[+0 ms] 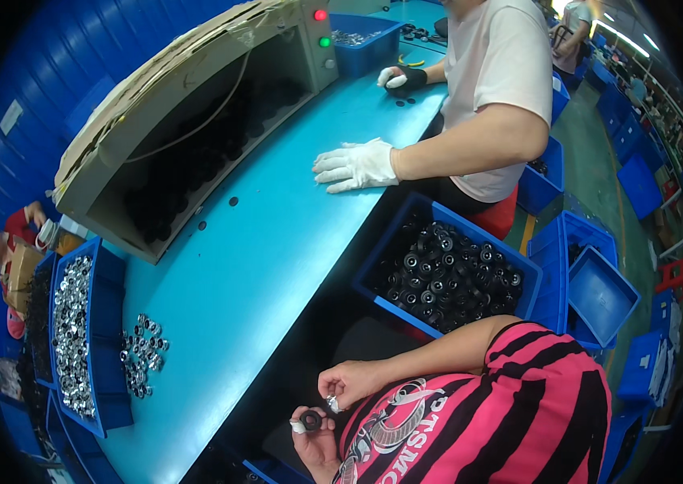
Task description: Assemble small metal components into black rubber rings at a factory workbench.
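Observation:
Close to my striped shirt, my left hand (315, 445) grips a small black ring-shaped wheel (310, 419), and a white covering wraps one of its fingertips. Just above it, my right hand (348, 382) pinches a small shiny silver metal part (332, 402). The two pieces are near each other but apart. Both hands are off the edge of the blue-green table (277, 266). A blue bin (531, 300) beside my right arm is filled with black wheels with silver centres (438, 278).
At the table's left end, a blue bin (111, 355) holds silver parts, with a loose pile (144, 351) beside it. A box-like machine (188, 60) with dark pieces inside stands along the far side. A co-worker's white-gloved hand (355, 165) rests on the table.

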Demonstrator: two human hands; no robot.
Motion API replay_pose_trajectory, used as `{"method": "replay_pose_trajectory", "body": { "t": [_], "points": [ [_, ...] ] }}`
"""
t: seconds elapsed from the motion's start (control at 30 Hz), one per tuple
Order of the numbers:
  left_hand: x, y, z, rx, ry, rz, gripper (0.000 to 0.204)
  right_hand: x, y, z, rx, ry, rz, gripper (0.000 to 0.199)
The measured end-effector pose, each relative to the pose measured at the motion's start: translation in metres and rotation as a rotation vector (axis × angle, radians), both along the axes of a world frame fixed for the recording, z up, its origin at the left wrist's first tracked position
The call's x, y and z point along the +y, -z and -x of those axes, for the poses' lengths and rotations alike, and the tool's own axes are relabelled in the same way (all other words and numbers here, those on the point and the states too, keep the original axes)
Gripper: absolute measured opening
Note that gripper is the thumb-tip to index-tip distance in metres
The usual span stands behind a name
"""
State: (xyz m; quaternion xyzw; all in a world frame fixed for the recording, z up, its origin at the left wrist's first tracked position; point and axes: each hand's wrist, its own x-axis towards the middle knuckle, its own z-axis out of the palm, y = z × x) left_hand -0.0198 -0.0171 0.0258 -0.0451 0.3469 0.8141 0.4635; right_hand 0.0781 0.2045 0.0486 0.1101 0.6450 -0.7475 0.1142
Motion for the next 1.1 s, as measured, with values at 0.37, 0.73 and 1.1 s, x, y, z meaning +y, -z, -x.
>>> {"method": "replay_pose_trajectory", "body": {
  "t": [0.37, 0.73, 1.1],
  "points": [
    [0.001, -0.001, 0.001, -0.029, -0.044, 0.017, 0.04, 0.006, -0.019, 0.013, 0.034, -0.034, 0.054, 0.029],
    [0.007, 0.002, 0.007, -0.07, -0.015, 0.022, 0.038, -0.001, -0.002, 0.017, -0.004, -0.02, 0.177, 0.029],
    [0.027, 0.0, 0.014, -0.054, 0.0, 0.038, 0.038, 0.0, -0.013, 0.018, 0.039, -0.078, 0.097, 0.03]
  ]
}}
